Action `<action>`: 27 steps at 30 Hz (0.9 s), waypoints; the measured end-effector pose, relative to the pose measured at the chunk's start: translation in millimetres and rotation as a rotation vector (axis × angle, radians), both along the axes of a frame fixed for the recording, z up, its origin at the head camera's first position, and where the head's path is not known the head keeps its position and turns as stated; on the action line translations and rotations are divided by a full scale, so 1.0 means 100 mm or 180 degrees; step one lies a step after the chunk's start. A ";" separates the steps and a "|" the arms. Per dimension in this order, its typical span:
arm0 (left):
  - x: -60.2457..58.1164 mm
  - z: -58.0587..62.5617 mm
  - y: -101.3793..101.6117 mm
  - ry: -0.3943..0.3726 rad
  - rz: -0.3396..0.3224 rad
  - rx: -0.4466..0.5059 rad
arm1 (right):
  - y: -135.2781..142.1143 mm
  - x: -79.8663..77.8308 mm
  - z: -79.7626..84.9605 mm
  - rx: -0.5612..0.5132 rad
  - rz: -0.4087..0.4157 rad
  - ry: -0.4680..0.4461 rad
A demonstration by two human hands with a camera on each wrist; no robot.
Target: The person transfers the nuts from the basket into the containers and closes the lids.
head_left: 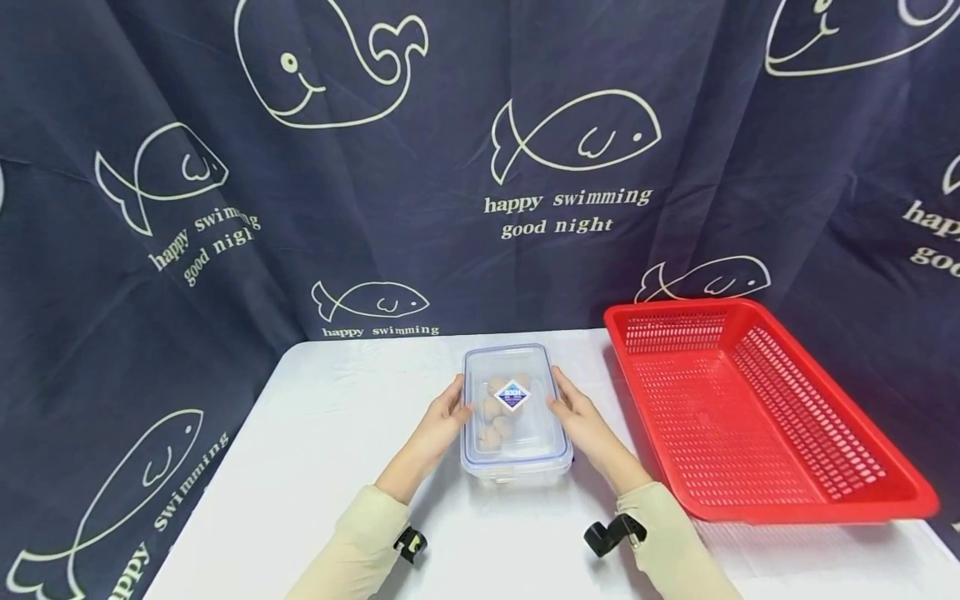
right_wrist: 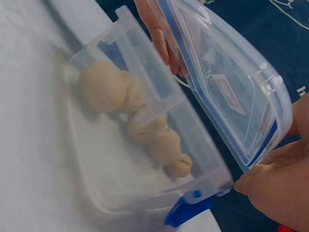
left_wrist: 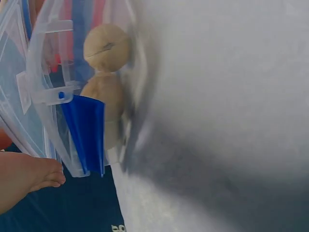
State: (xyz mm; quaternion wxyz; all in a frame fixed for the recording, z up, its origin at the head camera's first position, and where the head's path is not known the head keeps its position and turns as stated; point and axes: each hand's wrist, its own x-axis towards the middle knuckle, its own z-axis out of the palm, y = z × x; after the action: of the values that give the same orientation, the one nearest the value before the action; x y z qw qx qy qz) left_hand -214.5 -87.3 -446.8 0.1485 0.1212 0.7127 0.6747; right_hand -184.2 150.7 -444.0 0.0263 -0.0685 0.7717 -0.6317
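A clear plastic lid with a blue seal and a diamond sticker is held between both hands, above a clear food container. My left hand grips the lid's left edge, thumb over the top. On the opposite edge, my right hand does the same. The right wrist view shows a gap between the lid and the container's rim. Inside the container lie several round, light-brown mushrooms, seen also through the lid. Blue side clips hang unlatched from the container.
A large red plastic basket with perforated sides stands on the right of the white table. Behind the table hangs a dark blue curtain printed with fish. Black straps with small devices are on the wrists.
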 end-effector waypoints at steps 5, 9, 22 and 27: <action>-0.04 -0.09 0.02 -0.0039 -0.0045 -0.0053 | 0.01 -0.02 -0.08 0.0135 -0.0035 -0.0085; -0.06 -0.12 0.03 -0.0091 -0.0051 -0.0101 | 0.01 -0.03 -0.12 0.0155 -0.0045 -0.0124; -0.07 -0.15 0.08 -0.0053 0.0073 -0.0389 | 0.03 -0.07 -0.25 0.0129 -0.0062 -0.0108; -0.08 -0.17 0.09 -0.0004 0.0057 -0.0400 | 0.04 -0.05 -0.24 0.0183 -0.0077 -0.0180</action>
State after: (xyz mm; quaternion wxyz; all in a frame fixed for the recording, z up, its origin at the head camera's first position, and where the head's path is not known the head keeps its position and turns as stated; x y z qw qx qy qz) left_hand -222.9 -78.0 -463.9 0.1502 0.1048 0.7547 0.6300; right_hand -189.2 154.4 -468.3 0.0425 -0.0404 0.7893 -0.6112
